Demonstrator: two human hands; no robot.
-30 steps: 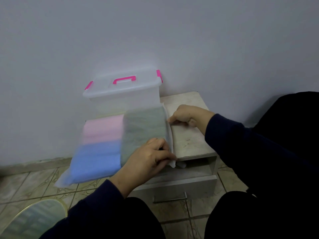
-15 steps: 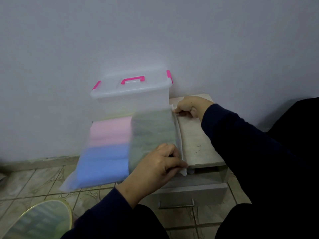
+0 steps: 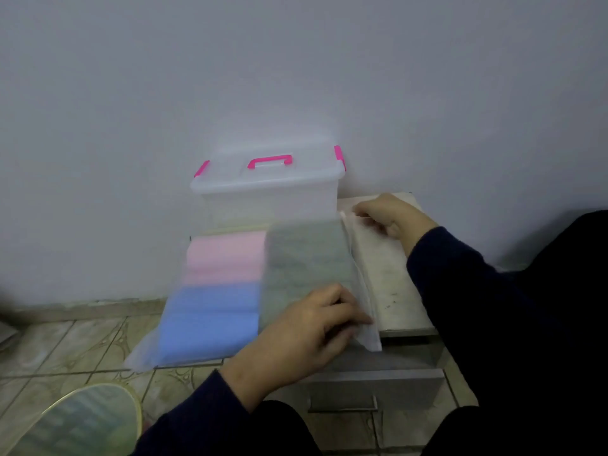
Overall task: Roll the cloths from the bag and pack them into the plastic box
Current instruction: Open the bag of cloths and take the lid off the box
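Note:
A translucent bag [image 3: 368, 337] lies on a low cabinet, blurred by motion. Inside it show a pink cloth [image 3: 225, 258], a blue cloth [image 3: 210, 319] and a grey-green cloth [image 3: 306, 261]. My left hand [image 3: 312, 330] pinches the bag's near right corner. My right hand [image 3: 386, 213] grips the bag's far right corner. Behind the bag, against the wall, stands the clear plastic box [image 3: 269, 200] with its lid shut, pink handle and pink clips.
The low grey cabinet [image 3: 391, 278] has a drawer [image 3: 375, 388] slightly pulled out under the bag. A round mirror-like object [image 3: 75, 422] lies on the tiled floor at lower left. My dark-clothed knees fill the bottom and right.
Both hands keep their grip on the bag's right edge. The right hand has slid farther back along that edge, toward the box. The view has shifted, so everything sits more to the right.

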